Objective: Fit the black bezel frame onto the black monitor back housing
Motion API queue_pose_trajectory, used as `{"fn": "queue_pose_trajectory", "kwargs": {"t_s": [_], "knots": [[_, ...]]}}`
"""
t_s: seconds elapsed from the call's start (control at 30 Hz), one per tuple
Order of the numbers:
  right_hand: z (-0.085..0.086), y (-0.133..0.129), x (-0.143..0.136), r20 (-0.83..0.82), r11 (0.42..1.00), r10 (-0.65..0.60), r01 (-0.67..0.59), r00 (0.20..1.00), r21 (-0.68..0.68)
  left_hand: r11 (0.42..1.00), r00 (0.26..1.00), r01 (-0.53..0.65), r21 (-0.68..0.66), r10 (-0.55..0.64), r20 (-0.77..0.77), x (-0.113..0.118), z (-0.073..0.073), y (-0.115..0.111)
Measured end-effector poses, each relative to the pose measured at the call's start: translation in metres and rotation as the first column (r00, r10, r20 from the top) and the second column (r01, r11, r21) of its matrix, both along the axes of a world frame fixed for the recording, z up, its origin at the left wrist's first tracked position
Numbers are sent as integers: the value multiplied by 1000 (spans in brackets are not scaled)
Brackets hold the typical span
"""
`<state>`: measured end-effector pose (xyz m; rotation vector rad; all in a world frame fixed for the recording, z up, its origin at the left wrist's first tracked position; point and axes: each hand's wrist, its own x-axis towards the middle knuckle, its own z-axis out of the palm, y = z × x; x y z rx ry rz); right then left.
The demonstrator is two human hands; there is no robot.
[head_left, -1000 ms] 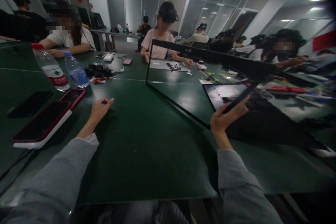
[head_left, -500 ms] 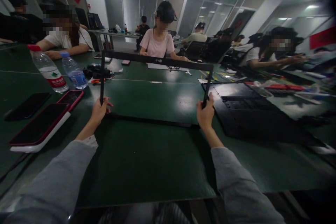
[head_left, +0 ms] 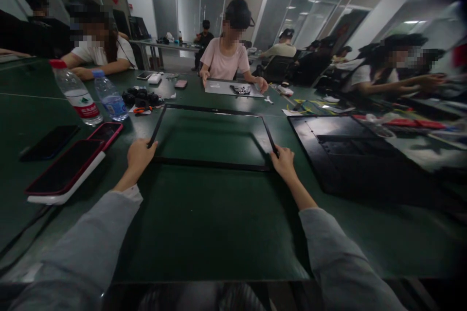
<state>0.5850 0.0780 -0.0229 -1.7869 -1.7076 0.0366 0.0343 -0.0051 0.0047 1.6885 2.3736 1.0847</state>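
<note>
A thin black rectangular screen bezel [head_left: 213, 164] is held between my two hands, tilted low over the green tabletop. My left hand [head_left: 141, 154] is closed around its left side. On the right side, my right hand [head_left: 283, 161] grips the other edge with fingers wrapped over it. Green table shows through the bezel's opening, and its shadow falls on the surface. To the right of my right hand lies a large black panel [head_left: 328, 175] that looks like a laptop case part, flat on the table.
At the left stand a red-capped bottle [head_left: 78, 97] and a blue-capped bottle [head_left: 110, 99]. Phones [head_left: 67, 165] lie nearer, one atop a white block. An orange-handled tool [head_left: 141, 110] sits beyond. Across the table, a person [head_left: 226, 56] handles a grey panel [head_left: 222, 86]. Cables and scraps [head_left: 321, 106] lie right.
The bezel has gone from nearly upright to tilted back, its top edge lower and farther away. Both hands still hold its sides. The view has shifted slightly.
</note>
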Motion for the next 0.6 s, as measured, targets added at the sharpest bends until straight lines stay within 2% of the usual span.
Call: {"fn": "queue_pose_trajectory", "kwargs": {"t_s": [0.13, 0.37, 0.6], "knots": [[-3, -1, 0, 36, 996, -82, 83, 996, -38, 999, 997, 8, -35, -10, -70, 5, -2, -2], [3, -5, -4, 39, 993, -69, 72, 997, -95, 998, 996, 50, -39, -53, -76, -1, -10, 2], [11, -5, -11, 16, 989, -67, 68, 998, -132, 998, 995, 38, -53, -43, -85, 0, -10, 3]]}}
